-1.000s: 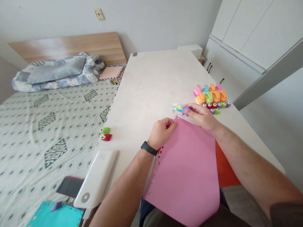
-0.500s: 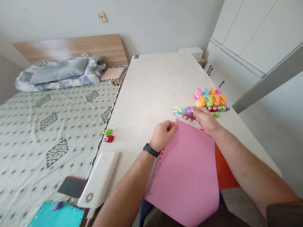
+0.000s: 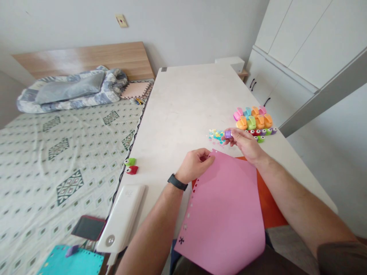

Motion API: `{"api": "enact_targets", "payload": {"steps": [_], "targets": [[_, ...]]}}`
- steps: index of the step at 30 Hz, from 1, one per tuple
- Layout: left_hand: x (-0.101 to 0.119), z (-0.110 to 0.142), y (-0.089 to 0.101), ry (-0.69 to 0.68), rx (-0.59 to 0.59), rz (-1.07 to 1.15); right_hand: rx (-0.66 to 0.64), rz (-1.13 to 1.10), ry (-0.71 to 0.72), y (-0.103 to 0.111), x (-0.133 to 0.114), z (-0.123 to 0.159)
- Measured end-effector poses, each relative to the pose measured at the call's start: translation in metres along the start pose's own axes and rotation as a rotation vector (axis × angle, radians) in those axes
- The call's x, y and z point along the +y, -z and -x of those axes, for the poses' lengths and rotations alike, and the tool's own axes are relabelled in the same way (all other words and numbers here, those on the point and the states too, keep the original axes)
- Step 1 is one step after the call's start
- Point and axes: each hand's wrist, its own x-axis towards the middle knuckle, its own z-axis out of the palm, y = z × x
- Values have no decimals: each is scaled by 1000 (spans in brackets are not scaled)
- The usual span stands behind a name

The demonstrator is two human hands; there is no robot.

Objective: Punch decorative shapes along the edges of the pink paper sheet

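Note:
A pink paper sheet with shapes punched along its left edge hangs from my left hand, which pinches its top left corner between thumb and fingers. Held in my right hand is a small purple craft punch, a little above and to the right of that corner and apart from the paper. Colourful punched paper bits lie on the table just left of the punch. Beneath the pink sheet, an orange sheet shows at the right.
Several larger craft punches and a row of small ones stand on the white table at right. Green and red punches sit at the left edge, above a white device. A phone lies near a turquoise sheet.
My left hand has lowered slightly with the pink sheet's corner, widening the gap to the punch. My right hand keeps the punch nearly in place.

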Motion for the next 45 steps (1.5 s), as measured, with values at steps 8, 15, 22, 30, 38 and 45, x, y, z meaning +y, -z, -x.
{"api": "enact_targets", "payload": {"steps": [8,15,22,30,38,45], "targets": [[-3,5,3,8,-238,85,16,-1,28,2,0,0],[-5,6,4,1,-320,78,30,17,41,2,-1,0],[-2,6,5,-34,-290,8,24,0,12,1,0,0],[0,6,3,-31,-243,11,-58,-233,-277,-3,-12,0],[2,7,3,-40,-246,1,-128,-424,-363,-4,-19,2],[0,7,3,-42,-242,1,-91,-340,-355,-6,-16,2]]}}
